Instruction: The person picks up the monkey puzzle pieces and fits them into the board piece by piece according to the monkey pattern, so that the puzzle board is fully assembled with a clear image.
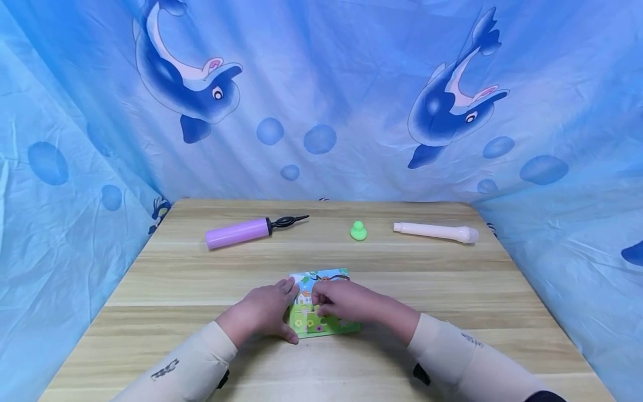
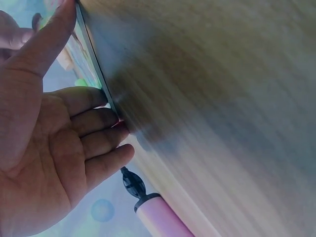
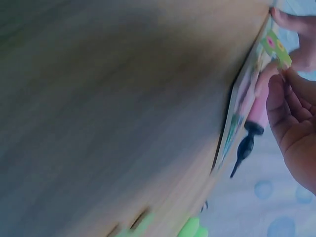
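My right hand (image 1: 346,301) is clamped on a green flowered puzzle piece (image 3: 275,48), gripped between thumb and index finger. The edge grip probably serves to leave the printed face uncovered and allow fine adjustment of angle. Directly below this hand is the puzzle board (image 1: 304,283), flat on the tabletop (image 1: 201,290); the piece is above its near portion. I cannot tell whether the piece touches the board.

My left hand (image 1: 266,311) grips nothing. Its fingers lie nearly straight against the board's left edge, with the thumb spread apart at the near corner. I judge that this placement braces the board against sliding.

Three items are well apart from both hands. Beyond my left hand: a purple pump (image 1: 238,233). Beyond my right hand: a green toy (image 1: 359,231) and, farther right, a white microphone (image 1: 436,231). Their position presumably leaves working clearance around the board.
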`<act>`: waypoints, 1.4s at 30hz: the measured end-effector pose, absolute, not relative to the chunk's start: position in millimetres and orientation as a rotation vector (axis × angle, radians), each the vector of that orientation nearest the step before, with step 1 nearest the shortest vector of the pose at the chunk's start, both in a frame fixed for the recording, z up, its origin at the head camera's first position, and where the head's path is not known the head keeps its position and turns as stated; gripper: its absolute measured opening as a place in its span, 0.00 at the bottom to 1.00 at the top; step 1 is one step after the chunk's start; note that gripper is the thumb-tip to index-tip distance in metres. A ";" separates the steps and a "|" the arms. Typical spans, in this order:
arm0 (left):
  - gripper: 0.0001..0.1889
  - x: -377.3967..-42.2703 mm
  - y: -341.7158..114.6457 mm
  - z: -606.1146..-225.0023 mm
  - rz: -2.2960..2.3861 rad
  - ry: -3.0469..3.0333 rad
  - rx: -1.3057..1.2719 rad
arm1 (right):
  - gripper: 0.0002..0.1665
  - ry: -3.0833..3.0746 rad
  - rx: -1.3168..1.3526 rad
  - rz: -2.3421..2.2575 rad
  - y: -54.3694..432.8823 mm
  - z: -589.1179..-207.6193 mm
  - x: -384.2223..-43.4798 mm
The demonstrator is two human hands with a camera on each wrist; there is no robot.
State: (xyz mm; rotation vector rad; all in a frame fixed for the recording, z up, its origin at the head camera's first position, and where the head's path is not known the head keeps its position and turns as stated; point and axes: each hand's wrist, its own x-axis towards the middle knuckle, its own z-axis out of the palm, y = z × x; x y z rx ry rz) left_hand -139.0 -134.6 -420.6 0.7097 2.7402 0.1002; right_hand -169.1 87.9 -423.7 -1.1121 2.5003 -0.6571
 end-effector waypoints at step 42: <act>0.42 -140.7 -136.4 -419.9 0.041 2.767 0.739 | 0.19 2.746 -1.471 0.218 57.5 -434.7 -144.5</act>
